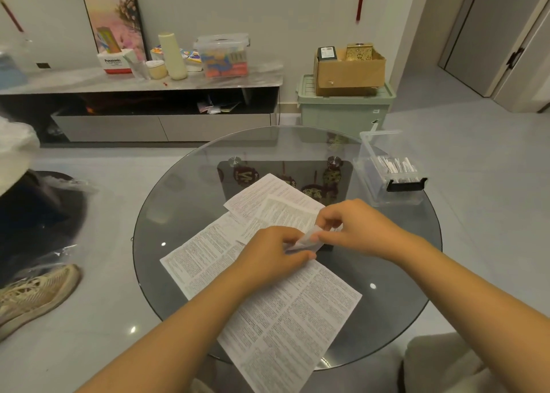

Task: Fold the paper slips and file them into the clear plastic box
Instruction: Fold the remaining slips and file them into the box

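A small folded paper slip (309,239) is pinched between both hands above the middle of the round glass table (166,214). My left hand (273,253) grips its near side and my right hand (354,226) holds its far right end. Three large printed sheets lie flat under the hands: a long one (285,312) reaching toward me, and two overlapping ones (268,196) behind. The clear plastic box (387,169) stands at the table's right edge, lid open, with several folded white slips standing inside.
A shoe (35,294) and dark bags lie on the floor at left. Beyond the table are a low TV cabinet (143,83) with clutter and a green bin (342,110) carrying a cardboard box. A grey cushion (446,363) sits at lower right.
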{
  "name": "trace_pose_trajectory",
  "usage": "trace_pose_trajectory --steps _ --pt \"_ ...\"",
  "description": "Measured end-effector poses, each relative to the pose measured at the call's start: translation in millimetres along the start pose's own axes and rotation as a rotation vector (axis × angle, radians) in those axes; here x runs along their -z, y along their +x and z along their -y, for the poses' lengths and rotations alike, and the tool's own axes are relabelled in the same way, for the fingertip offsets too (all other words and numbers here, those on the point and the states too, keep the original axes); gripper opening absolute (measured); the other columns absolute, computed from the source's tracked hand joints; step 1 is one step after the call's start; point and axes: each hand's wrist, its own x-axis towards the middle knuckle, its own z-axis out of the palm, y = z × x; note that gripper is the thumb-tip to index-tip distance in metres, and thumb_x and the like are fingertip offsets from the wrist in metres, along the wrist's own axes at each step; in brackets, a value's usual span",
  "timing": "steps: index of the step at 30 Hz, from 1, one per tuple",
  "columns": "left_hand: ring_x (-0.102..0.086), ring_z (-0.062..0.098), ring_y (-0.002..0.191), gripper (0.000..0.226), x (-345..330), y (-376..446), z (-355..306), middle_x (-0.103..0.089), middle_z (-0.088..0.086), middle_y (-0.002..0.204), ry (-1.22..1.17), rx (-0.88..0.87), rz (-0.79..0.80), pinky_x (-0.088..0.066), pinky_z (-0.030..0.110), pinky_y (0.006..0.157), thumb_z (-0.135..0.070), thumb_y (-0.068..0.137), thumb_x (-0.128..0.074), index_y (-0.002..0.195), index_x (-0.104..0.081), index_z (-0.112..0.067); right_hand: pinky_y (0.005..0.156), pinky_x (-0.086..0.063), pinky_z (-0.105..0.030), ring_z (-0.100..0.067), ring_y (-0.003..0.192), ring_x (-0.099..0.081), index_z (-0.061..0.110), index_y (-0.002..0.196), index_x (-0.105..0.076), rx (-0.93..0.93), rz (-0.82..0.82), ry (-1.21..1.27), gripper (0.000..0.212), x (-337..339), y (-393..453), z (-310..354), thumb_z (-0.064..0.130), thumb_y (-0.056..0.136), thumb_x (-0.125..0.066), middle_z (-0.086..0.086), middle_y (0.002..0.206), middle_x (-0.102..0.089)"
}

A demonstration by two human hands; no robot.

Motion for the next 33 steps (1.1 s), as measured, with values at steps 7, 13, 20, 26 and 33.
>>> trace_pose_trajectory --steps 7,13,20,26,33 --pt "-0.053 0.013 0.065 0.026 7.6 -2.4 2.5 -0.065 0.006 0.073 -0.300 0.170 -0.044 -0.045 0.025 0.063 -0.035 0.086 -0.065 0.087 -0.071 -0.009 0.074 -0.049 -0.023 -0.003 0.084 -0.059 0.030 0.087 -0.065 -0.025 0.010 0.097 0.018 4.3 1.4 1.0 0.039 0.074 -0.074 0.013 0.087 -0.066" --pt "-0.063 0.014 0.092 0.024 15.2 -4.4 13.9 -0.066 -0.006 0.104 -0.311 0.278 -0.170 -0.054 0.034 0.084 -0.026 0.093 -0.055 0.115 -0.064 -0.018 0.082 -0.042 -0.025 -0.008 0.097 -0.047 0.030 0.125 -0.048 -0.098 -0.086 0.052 0.055 0.3 10.9 -10.6 0.032 0.076 -0.073 0.009 0.120 -0.052" --pt "-0.055 0.006 0.091 0.045 9.2 1.4 19.9 -0.057 -0.010 0.111 -0.145 0.245 -0.262 -0.043 0.012 0.063 -0.029 0.087 -0.065 0.123 -0.040 -0.020 0.097 -0.041 -0.033 -0.017 0.116 -0.043 0.029 0.142 -0.025 -0.121 -0.130 0.033 0.084 -28.0 19.3 -6.6 0.040 0.074 -0.074 0.002 0.131 -0.037" --pt "-0.038 0.018 0.129 0.110 0.2 5.5 22.7 -0.030 0.000 0.146 -0.040 0.224 -0.212 -0.037 0.027 0.093 -0.023 0.076 -0.077 0.149 0.006 -0.028 0.103 -0.027 -0.038 -0.025 0.125 -0.030 0.029 0.147 -0.005 -0.210 -0.057 -0.166 0.107 -42.2 22.1 -15.5 0.054 0.069 -0.072 -0.006 0.135 -0.031" --pt "-0.014 0.019 0.139 0.082 10.7 5.9 31.2 -0.006 -0.009 0.152 0.265 0.176 -0.107 -0.020 0.041 0.113 -0.034 0.078 -0.073 0.145 -0.025 -0.037 0.104 -0.024 -0.038 -0.025 0.127 -0.027 0.033 0.148 -0.003 -0.297 -0.030 -0.327 0.103 -26.2 23.2 -30.2 0.054 0.072 -0.070 -0.006 0.137 -0.028"
